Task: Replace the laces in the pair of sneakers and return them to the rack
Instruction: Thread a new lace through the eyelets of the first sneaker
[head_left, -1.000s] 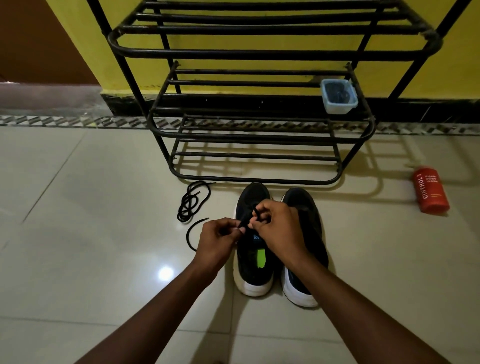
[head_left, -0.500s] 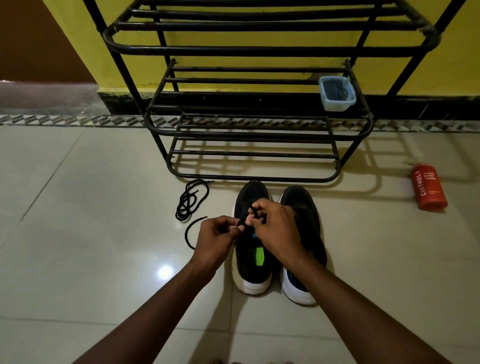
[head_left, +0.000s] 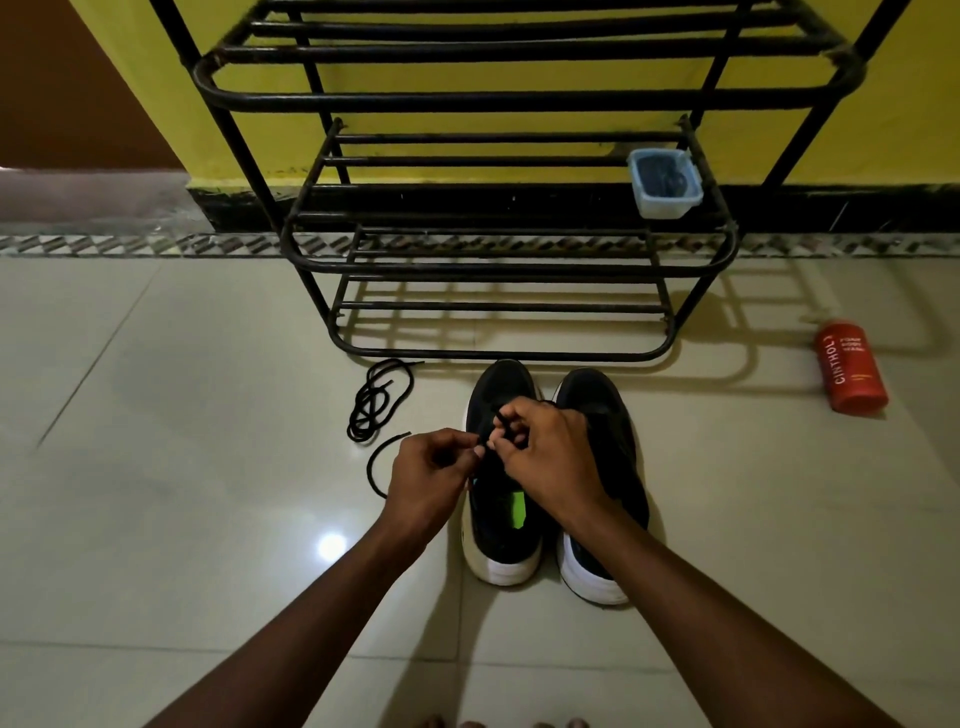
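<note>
We pinch black lace (head_left: 496, 423) with left hand (head_left: 428, 475) and right hand (head_left: 550, 460) over left sneaker (head_left: 498, 499); spare lace (head_left: 376, 400) beside.

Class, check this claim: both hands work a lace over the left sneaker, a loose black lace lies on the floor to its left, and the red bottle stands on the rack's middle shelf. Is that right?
One detail is wrong. The head view shows the red bottle lying on the floor right of the rack; the middle shelf holds a small plastic container. The rest stands: both the left hand and right hand work a lace over the left sneaker, with the loose lace beside it.
</note>
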